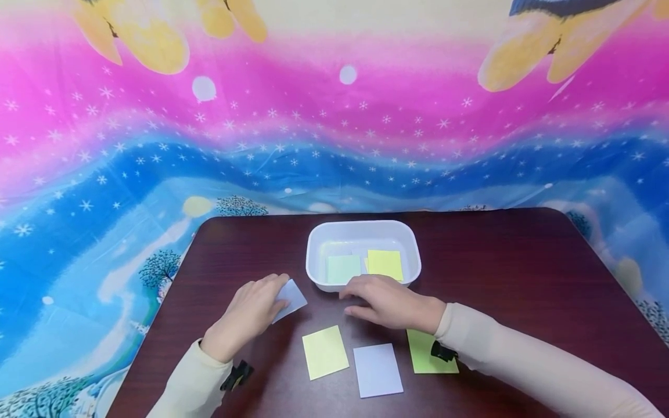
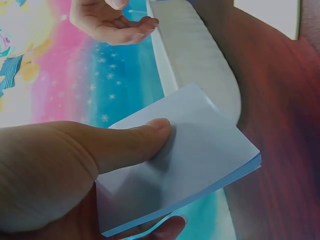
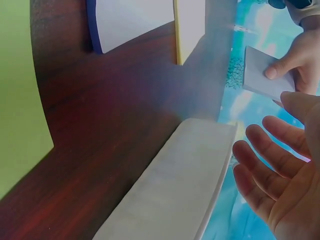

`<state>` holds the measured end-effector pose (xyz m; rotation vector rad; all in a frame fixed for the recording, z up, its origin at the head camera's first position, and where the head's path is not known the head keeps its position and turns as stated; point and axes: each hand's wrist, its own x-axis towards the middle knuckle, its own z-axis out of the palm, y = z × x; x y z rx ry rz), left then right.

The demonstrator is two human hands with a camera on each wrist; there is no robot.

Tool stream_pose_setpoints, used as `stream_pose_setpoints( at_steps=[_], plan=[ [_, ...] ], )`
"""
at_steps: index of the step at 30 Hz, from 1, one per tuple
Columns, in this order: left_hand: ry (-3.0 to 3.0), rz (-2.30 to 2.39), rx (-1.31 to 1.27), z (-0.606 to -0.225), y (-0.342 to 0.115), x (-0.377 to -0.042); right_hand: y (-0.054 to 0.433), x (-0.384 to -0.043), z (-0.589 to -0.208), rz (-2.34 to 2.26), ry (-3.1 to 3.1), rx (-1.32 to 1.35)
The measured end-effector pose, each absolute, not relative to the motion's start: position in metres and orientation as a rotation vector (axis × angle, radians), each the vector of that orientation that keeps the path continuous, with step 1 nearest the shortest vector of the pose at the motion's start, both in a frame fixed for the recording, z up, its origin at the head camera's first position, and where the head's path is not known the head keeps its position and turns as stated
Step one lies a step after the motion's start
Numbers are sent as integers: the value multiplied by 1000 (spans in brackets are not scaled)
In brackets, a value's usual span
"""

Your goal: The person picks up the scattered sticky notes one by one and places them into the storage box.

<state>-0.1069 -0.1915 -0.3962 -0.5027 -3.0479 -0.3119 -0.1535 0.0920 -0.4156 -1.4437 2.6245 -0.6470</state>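
My left hand [image 1: 248,313] holds a light blue sticky note pad [image 1: 290,301], left of the white plastic tub [image 1: 363,229]. In the left wrist view the thumb lies flat across the top of this pad [image 2: 200,135], with a fingertip showing beneath it. My right hand [image 1: 392,302] hovers at the tub's front edge with loosely bent fingers [image 3: 272,150] and nothing in them. Inside the tub lie a pale green pad [image 1: 344,269] and a yellow pad [image 1: 385,265], side by side.
In front of the tub, a pale yellow pad [image 1: 325,352], a pale lavender pad [image 1: 378,370] and a green pad [image 1: 425,357] lie on the dark wooden table [image 1: 502,255]. The right forearm partly covers the green one. A printed cloth [image 1: 334,133] hangs behind the table.
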Motion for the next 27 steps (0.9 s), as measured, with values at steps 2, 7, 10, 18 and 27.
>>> stream_pose_setpoints(
  at_steps=[2,7,10,18,27],
  plan=[
    [-3039,-309,-516,-393,-190,-109,93,-154,-414,-651,2626,-1429],
    [-3026,-308,-549,-384,-184,-114,96,-157,-409,-660,2631,-1414],
    [-3011,-310,-580,-381,-181,-118,98,-159,-406,-656,2650,-1416],
    [-2990,-365,-628,-376,-168,-126,102,-168,-408,-686,2678,-1398],
    [-2990,-355,-661,-370,-157,-138,107,-173,-409,-714,2708,-1324]
  ],
)
